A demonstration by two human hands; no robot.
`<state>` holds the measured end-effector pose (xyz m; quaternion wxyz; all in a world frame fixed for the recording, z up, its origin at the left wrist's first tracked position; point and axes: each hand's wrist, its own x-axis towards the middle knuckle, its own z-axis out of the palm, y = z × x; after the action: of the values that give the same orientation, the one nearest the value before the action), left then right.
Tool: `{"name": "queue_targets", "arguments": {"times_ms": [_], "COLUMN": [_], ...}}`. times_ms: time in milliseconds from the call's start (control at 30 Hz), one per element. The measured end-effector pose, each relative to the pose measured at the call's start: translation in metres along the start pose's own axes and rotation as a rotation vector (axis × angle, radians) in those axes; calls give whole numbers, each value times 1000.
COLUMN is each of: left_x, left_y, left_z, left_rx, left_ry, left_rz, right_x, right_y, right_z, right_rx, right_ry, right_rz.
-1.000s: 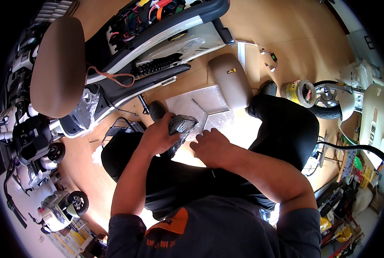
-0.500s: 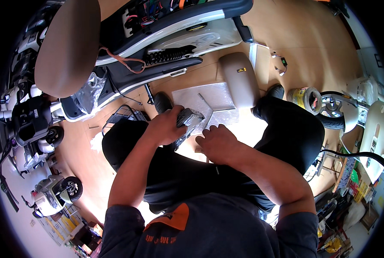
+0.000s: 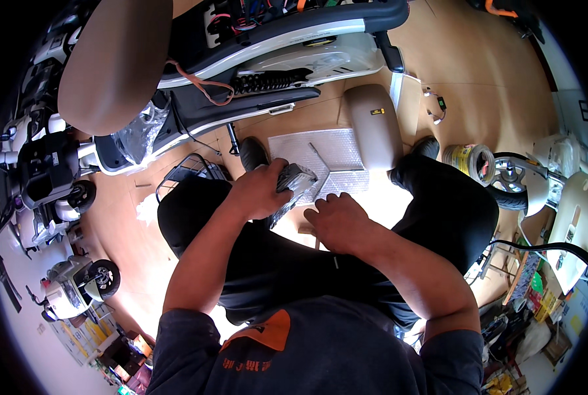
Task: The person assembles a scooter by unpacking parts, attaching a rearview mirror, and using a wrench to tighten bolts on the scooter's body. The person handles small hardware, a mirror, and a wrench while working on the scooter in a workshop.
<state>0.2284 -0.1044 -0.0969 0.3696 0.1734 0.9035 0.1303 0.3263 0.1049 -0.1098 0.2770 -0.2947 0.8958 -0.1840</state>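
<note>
My left hand [image 3: 260, 191] is closed around a dark part in crinkled clear plastic wrap [image 3: 294, 184], held above the floor between my knees. To its right, my right hand [image 3: 339, 221] has its fingers curled in, a little apart from the wrapped part. What it holds, if anything, is hidden. Beyond both hands, a sheet of bubble wrap [image 3: 287, 146] lies on the floor, with a thin grey Y-shaped metal piece [image 3: 318, 158] on it.
Ahead on the left stands a scooter [image 3: 267, 66] with exposed wiring and a brown seat [image 3: 109, 66]. A beige padded box [image 3: 373, 125] lies beside the bubble wrap. Farther right are a tape roll [image 3: 465, 162], a small wired connector [image 3: 441, 103] and a wheel [image 3: 508, 178].
The whole view has shifted slightly, moving the scooter to the right in the picture. My left hand keeps its hold on the wrapped part, which is tilted a little differently. My right hand stays curled.
</note>
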Motion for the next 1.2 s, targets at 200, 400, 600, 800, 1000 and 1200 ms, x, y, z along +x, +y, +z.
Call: {"name": "queue_targets", "arguments": {"times_ms": [200, 400, 600, 800, 1000, 1200], "left_x": [0, 7, 6, 5, 7, 10], "left_y": [-1, -8, 2, -10, -16, -28], "left_z": [0, -3, -20, -25, -22, -13], "left_rx": [-40, -514, -1295, -1769, -1697, -1646], "left_ry": [49, 260, 323, 266, 191, 175], "left_rz": [-20, -59, -139, -63, -1, 20], "right_x": [1, 0, 7, 26, 30, 9], "right_y": [-1, 0, 2, 5, 27, 11], "right_z": [0, -5, -11, -15, -31, -63], "right_rx": [3, -39, 100, 923, 1239, 623], "right_ry": [8, 14, 135, 426, 704, 829], "right_rz": [7, 21, 200, 252, 293, 189]}}
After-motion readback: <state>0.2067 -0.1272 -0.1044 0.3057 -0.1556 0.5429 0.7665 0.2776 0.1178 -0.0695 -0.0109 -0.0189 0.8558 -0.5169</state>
